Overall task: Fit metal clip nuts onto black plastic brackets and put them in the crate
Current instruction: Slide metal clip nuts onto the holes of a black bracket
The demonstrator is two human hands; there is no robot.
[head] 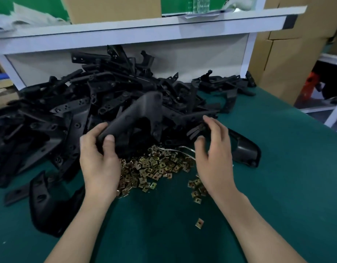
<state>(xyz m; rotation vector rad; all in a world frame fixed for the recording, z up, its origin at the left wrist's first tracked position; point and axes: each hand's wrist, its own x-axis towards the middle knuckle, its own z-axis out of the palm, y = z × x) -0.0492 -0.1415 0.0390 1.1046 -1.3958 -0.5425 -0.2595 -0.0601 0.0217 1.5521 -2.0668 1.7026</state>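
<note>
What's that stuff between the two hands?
A heap of gold-coloured clip nuts on the green table, between the right hand and the left hand gripping a black bracket; head view.

Reference: clip nut pile on the table.
- Left grip covers the pile's left margin. It grips the lower end of a black plastic bracket, so that end is hidden.
- Right grip hides nuts at the pile's right. Its fingertips are blurred, and contact with the ribbed black part is undetermined.
- Bracket heap, behind and left of the pile, runs off the left edge.
- Cardboard box, far behind the pile, is cut by the top edge.
- Left forearm and right forearm, nearer than the pile, are cut by the bottom edge.
- Nut detail is too small to resolve.
</note>
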